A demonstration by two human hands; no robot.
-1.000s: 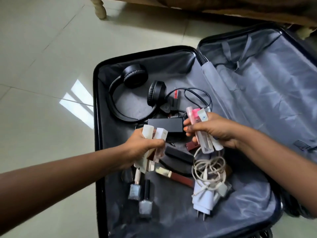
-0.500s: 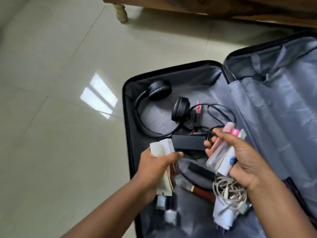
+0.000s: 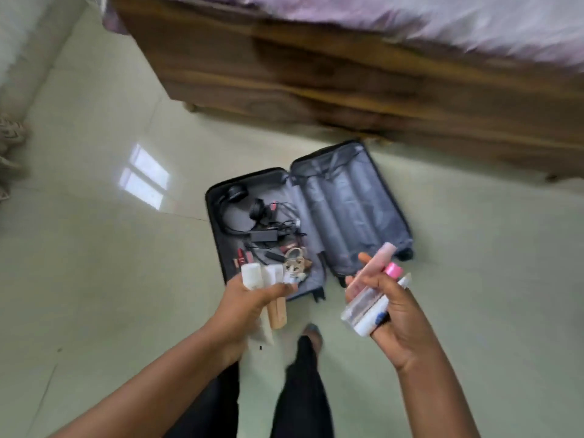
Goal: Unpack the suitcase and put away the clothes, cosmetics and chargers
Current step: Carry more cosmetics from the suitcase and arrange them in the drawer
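Note:
The open black suitcase [image 3: 354, 213] lies on the floor well below me, grey lining showing. Its left half holds black headphones [image 3: 235, 207], a black charger brick with cables [image 3: 265, 236], lipsticks [image 3: 243, 256] and a white cable bundle [image 3: 295, 267]. My left hand [image 3: 243, 308] grips several white-capped cosmetic tubes [image 3: 264, 279] above the case's near edge. My right hand [image 3: 398, 324] holds a bunch of cosmetics [image 3: 368, 298]: a clear pink tube, a pink-capped bottle and a white tube. Both hands are lifted clear of the case.
A wooden bed frame [image 3: 316, 74] with a mauve cover [image 3: 410, 17] runs across the back, just behind the suitcase. Pale glossy tiles [image 3: 94, 279] spread to the left. Shoes [image 3: 9, 137] sit at the far left edge. My legs in black trousers [image 3: 297, 390] stand below.
The view has pulled far up and back from the suitcase; I now stand over it. Both hands have lifted out of the case, still holding the same cosmetics.

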